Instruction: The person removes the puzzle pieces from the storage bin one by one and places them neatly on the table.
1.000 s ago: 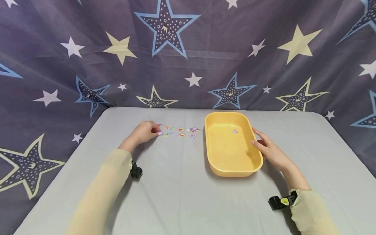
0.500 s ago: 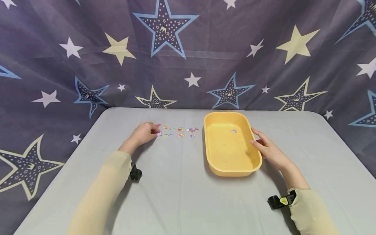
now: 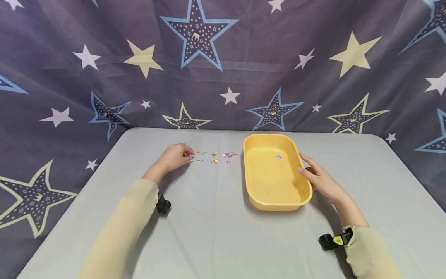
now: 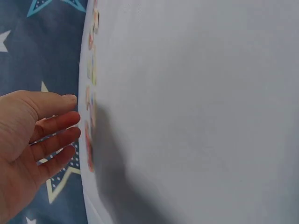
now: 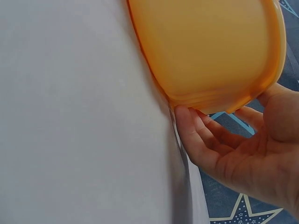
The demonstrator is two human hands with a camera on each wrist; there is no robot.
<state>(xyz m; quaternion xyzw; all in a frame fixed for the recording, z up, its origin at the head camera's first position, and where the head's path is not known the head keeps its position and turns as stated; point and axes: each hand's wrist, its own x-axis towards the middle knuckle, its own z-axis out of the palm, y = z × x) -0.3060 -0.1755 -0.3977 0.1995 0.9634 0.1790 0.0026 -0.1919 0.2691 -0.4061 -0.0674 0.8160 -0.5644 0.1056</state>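
My left hand (image 3: pixel 173 157) hovers at the left end of two short rows of small flat colourful pieces (image 3: pixel 230 155). It partly covers the leftmost ones. In the left wrist view the fingers of that hand (image 4: pixel 35 140) are loosely bent, with a gap to the thumb and nothing visible between them. To the right of the rows stands a yellow plastic tray (image 3: pixel 266 182) with one small colourful piece (image 3: pixel 278 157) inside. My right hand (image 3: pixel 322 180) holds the tray's right side, thumb over the rim and fingers against the outer wall.
A pale grey cloth covers the table (image 3: pixel 216 236). Behind and beside it hangs a dark curtain (image 3: pixel 223 73) with a star print. Each wrist wears a black camera; the left wrist camera (image 3: pixel 163 203) sits close above the table.
My left hand has shifted slightly right, its fingertips lifting apart; the pink and red bits seen beside them before are now hidden. My right hand and the tray have stayed put.
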